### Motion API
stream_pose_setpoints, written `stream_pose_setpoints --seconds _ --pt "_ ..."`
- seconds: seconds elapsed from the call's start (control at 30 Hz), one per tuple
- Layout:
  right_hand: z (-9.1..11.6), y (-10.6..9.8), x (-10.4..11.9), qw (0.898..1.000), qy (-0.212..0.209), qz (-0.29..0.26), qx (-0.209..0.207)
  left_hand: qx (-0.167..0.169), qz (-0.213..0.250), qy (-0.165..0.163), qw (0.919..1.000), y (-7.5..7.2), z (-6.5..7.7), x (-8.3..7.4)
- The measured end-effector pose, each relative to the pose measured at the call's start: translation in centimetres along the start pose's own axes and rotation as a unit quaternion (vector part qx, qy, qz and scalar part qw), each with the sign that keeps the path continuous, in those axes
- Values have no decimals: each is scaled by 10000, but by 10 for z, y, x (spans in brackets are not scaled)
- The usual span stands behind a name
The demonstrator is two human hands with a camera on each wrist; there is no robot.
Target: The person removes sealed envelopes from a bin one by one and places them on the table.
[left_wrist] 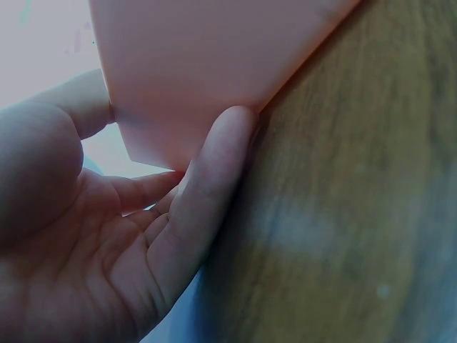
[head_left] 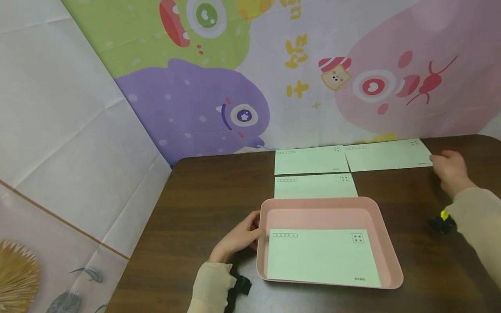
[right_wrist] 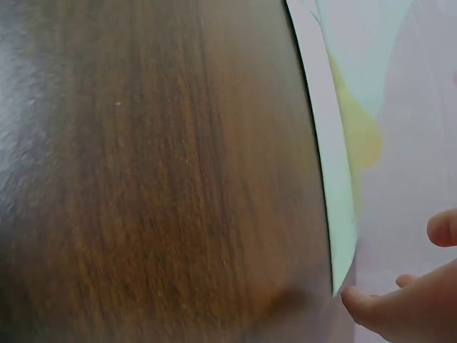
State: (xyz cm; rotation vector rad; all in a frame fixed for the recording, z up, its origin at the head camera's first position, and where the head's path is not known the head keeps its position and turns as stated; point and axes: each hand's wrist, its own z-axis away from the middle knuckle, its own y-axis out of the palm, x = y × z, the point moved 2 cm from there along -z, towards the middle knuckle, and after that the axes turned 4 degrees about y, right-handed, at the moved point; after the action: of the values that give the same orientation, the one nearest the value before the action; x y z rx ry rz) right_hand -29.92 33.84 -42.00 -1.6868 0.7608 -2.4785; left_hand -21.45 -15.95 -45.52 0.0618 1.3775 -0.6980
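Note:
My left hand point(head_left: 238, 237) grips the left side of a pink tray point(head_left: 317, 213), its thumb and fingers around the tray's wall in the left wrist view. A pale green envelope point(head_left: 321, 261) with small printed boxes lies in the tray. My right hand point(head_left: 451, 171) is at the right end of another envelope point(head_left: 389, 156) at the back of the table. In the right wrist view, a fingertip point(right_wrist: 353, 300) is right at that envelope's corner, thumb held apart. Left of it lies an envelope point(head_left: 309, 161), with one more point(head_left: 315, 187) below, partly hidden by the tray.
The dark wooden table point(head_left: 203, 208) ends at the back against a cartoon-printed cloth point(head_left: 305, 117). A white covering point(head_left: 78, 113) stands along the left side. Black straps with small devices sit on both wrists, the right one point(head_left: 442, 224) with a yellow piece.

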Motion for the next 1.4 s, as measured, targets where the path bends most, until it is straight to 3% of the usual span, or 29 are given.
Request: stream_pose_setpoints --seconds 0.23,0.47,0.57,0.73,0.8,1.03,1.3,1.4 --pt "13 -1 7 9889 -870 1204 -81 -3 19 -7 10000 0 0 1" --pt "25 2 9 9834 -1205 1338 211 65 187 29 9998 1 0 2" --pt "30 5 9 9783 -1422 1490 214 58 223 12 9997 1 -1 2" --pt "41 8 10 9698 -1802 1543 568 60 193 12 9998 1 -1 2" --pt "46 10 12 9632 -2046 1614 658 60 174 -3 9998 0 -1 2" --pt "71 21 22 9244 -2994 2350 238 54 168 -5 9998 0 0 1" --pt "104 41 28 8988 -3455 2665 413 104 211 7 9997 0 13 -26" --pt "115 49 29 8840 -3645 2860 617 96 226 -2 9997 0 12 -24"
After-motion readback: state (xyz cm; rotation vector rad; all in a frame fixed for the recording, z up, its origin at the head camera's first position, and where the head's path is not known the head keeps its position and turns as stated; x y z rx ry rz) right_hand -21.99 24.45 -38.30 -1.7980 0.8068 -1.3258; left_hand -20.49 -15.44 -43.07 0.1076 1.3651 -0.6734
